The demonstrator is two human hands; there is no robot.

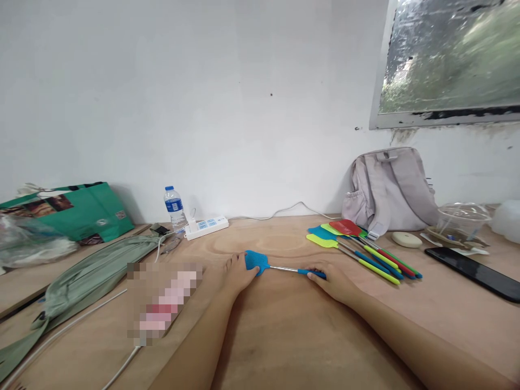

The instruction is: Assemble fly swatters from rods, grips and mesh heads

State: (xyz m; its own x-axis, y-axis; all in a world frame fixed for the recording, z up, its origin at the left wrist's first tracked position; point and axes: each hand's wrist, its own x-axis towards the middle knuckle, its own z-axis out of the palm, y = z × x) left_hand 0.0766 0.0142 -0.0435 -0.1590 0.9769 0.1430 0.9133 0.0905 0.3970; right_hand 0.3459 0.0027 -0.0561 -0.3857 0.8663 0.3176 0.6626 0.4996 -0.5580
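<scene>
Two hands: both rest on the counter [284, 336], one at each end of the blue swatter [280, 267].
Counter: wood, and the blue swatter lies flat on it, near the middle.
Backpack [392, 189]: one, leaning on the wall.
Swatter pile [361, 246]: four, just right of the blue one; five swatters in all.
Left hand [238, 273]: its grip is loose, fingers flat, touching the blue head.
Right hand [331, 281]: its grip is closed on the blue handle.
Doing it well: keep the head pinned flat and pull straight along the rod.
Bottle [174, 208]: one.
</scene>
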